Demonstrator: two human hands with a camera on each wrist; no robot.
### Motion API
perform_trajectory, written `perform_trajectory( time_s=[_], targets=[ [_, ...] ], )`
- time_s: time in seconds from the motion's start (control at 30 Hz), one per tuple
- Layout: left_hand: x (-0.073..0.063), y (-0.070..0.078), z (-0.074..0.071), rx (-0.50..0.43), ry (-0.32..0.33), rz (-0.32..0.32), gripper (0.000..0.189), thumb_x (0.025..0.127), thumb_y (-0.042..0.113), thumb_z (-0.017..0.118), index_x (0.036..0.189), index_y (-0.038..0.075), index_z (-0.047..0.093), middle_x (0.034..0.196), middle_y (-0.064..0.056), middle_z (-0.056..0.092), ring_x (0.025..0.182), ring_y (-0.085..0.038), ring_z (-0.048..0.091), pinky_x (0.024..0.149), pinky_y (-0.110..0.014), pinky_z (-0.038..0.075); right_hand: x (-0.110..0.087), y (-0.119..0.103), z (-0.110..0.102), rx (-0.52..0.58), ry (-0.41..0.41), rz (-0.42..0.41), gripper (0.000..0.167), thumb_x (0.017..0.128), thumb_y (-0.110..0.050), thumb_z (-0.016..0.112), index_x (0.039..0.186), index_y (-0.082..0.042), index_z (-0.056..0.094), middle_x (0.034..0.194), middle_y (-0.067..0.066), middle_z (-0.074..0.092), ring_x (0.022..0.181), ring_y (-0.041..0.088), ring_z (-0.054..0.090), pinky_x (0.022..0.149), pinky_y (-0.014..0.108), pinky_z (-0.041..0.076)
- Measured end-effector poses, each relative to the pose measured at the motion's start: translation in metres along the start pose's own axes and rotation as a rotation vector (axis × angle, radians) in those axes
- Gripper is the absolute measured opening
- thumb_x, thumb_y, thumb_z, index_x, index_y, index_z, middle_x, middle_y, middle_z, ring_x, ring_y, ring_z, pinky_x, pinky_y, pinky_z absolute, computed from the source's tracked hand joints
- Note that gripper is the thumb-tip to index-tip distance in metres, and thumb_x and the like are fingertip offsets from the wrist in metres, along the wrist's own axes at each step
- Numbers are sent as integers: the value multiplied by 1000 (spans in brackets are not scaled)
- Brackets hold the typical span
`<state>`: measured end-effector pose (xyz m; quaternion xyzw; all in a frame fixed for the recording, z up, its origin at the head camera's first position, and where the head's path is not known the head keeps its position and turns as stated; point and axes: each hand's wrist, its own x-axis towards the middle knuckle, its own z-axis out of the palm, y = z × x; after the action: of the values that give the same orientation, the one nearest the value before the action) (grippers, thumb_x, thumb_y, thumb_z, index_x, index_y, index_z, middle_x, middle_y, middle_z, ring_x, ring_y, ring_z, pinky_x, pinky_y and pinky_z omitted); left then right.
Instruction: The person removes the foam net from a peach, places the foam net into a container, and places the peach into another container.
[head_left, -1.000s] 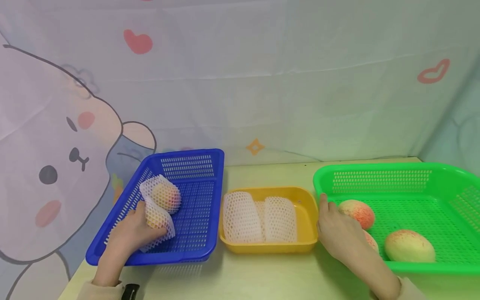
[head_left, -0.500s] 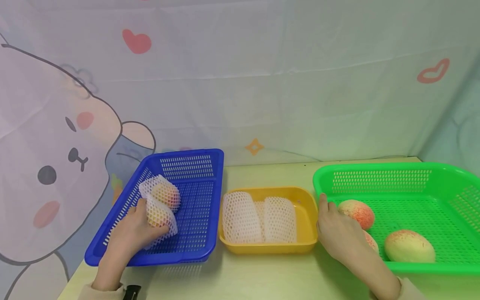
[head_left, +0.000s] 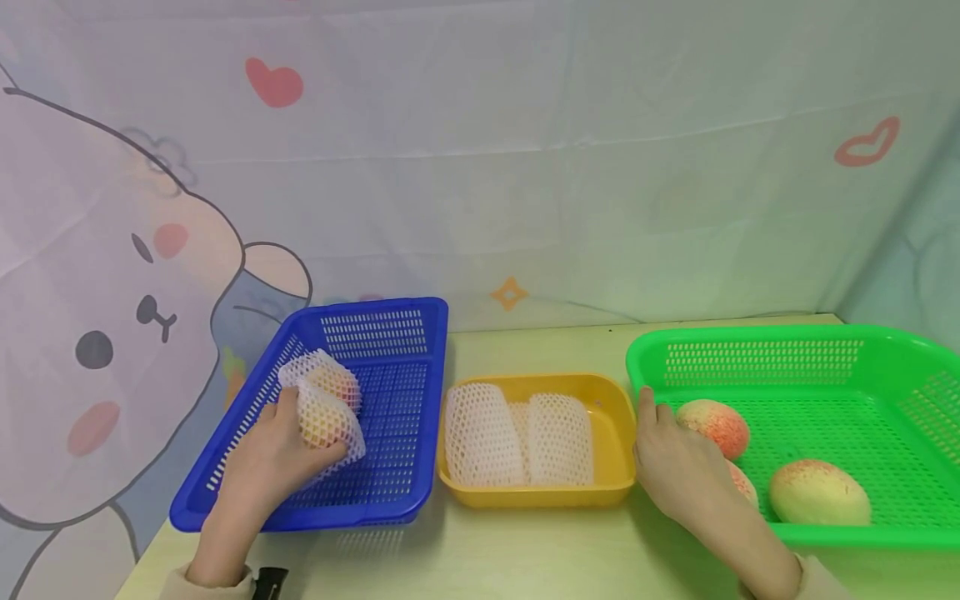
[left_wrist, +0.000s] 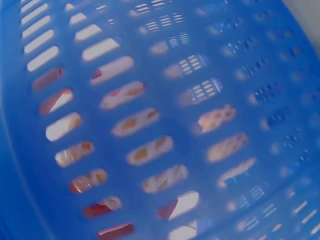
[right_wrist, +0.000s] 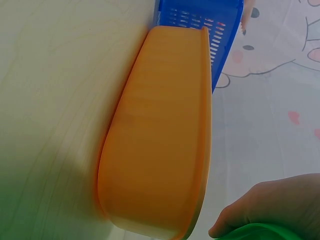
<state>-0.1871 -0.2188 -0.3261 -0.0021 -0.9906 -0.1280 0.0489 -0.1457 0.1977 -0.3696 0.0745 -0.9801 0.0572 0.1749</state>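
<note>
In the head view, my left hand [head_left: 273, 454] holds a peach in a white foam net sleeve [head_left: 330, 423] inside the blue basket [head_left: 390, 450], thumb on the near side. Another netted peach [head_left: 333, 382] lies just behind it, partly covered. The left wrist view shows mostly the blue basket's slotted wall [left_wrist: 165, 120], with bits of netting and fruit through the slots. My right hand [head_left: 682, 467] grips the left rim of the green basket [head_left: 787, 333]; its farther fingers are hidden. Beside that hand, inside the basket, are bare peaches, including one peach [head_left: 716, 427] at its fingers.
Between the baskets stands a yellow tray [head_left: 615, 433] with several white foam net sleeves [head_left: 483, 437]. Another bare peach [head_left: 819, 493] lies near the green basket's front. All stand on a pale wooden table [head_left: 525, 550] before a printed cloth [head_left: 585, 167].
My left hand has shifted slightly right and away from me with the netted peach, which now covers more of the peach behind it. The right hand has stayed in place.
</note>
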Motion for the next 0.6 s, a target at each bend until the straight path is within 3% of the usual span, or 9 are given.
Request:
perform_trajectory(
  time_s=[0.3,0.6],
  targets=[
    [-3,15,-3,-37,65,2,104,76,50,71,145,-10,20,132,-40,43,109,-56,53,81,-67,47,0,0,-1,-1,-13,3,52,89,-7,53,133,17,40,98,25,63,48,15,41,36,25,31],
    [-6,33,-6,-87,63,16,104,76,50,70,147,-7,20,136,-35,43,112,-53,53,82,-64,47,1,-1,-1,3,-24,8,53,89,-7,53,134,17,40,100,25,63,48,15,40,36,25,31]
  ],
)
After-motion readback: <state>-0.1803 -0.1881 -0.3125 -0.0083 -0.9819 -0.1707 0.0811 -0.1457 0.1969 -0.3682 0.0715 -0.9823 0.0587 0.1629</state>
